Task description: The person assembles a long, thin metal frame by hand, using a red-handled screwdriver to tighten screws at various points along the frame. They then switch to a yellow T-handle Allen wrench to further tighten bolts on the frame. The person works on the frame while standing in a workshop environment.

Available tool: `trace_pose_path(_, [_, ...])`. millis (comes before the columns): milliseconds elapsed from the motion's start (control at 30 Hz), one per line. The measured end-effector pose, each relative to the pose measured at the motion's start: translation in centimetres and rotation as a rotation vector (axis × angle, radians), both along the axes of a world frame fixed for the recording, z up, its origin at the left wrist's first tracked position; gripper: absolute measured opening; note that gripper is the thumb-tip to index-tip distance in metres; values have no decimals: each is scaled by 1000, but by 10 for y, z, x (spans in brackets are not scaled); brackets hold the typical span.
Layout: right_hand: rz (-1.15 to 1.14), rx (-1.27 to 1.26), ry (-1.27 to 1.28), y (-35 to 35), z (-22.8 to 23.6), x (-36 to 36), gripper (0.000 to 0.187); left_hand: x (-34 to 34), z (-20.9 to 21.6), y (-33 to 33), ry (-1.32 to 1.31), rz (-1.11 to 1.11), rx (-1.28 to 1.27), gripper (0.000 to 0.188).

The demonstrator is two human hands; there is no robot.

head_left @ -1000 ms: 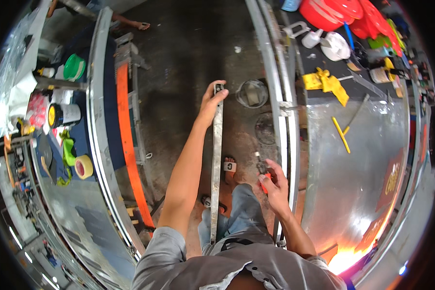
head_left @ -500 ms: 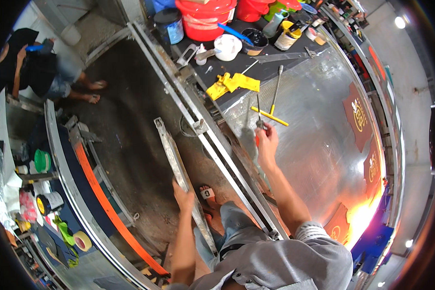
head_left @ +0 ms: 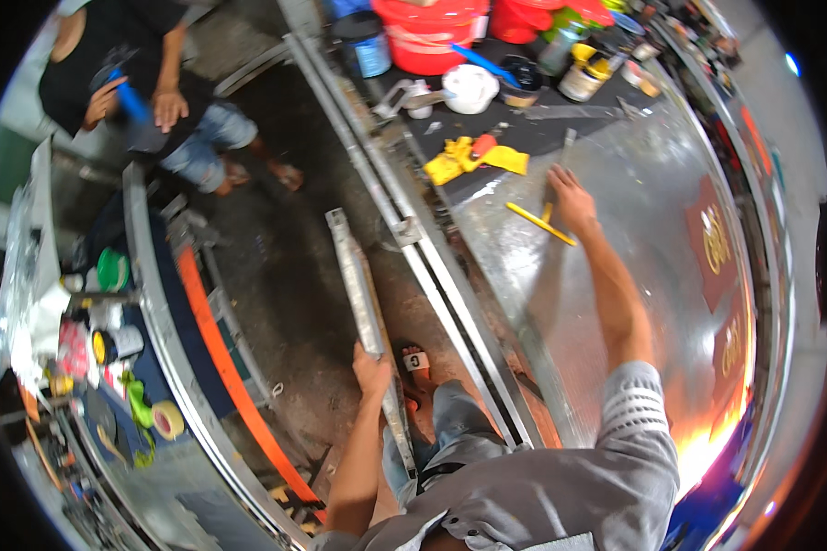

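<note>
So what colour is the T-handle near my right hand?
The T-handle is yellow, showing best in the head view.

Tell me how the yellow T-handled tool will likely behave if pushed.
The yellow T-handled tool will probably stay stiff, since its crossbar looks straight. It seems unlikely to roll far, given its T shape. It may slide easily, because the metal surface beneath looks smooth and shiny.

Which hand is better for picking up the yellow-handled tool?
Probably the right hand: it's right by the yellow-handled tool, while the left hand is busy gripping a long metal bar.
</note>
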State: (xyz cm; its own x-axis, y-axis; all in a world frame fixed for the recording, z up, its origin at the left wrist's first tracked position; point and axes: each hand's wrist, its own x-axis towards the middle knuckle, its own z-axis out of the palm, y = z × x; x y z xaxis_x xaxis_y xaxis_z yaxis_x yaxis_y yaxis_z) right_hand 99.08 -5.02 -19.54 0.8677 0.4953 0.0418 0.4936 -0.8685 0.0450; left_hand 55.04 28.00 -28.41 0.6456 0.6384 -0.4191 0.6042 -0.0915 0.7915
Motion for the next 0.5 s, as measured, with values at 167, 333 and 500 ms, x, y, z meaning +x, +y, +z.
trace_pose_path(167, [235, -148, -107, -41, 3, -2, 21, 7, 10, -4, 69, -28, 147, 62])
trace_pose_path(333, [345, -22, -216, -65, 19, -21, 16, 6, 1, -7, 24, -38, 204, 63])
trace_pose_path(500, [87, 324, -166, -75, 19, -95, 14, 8, 5, -7, -16, -18, 90, 63])
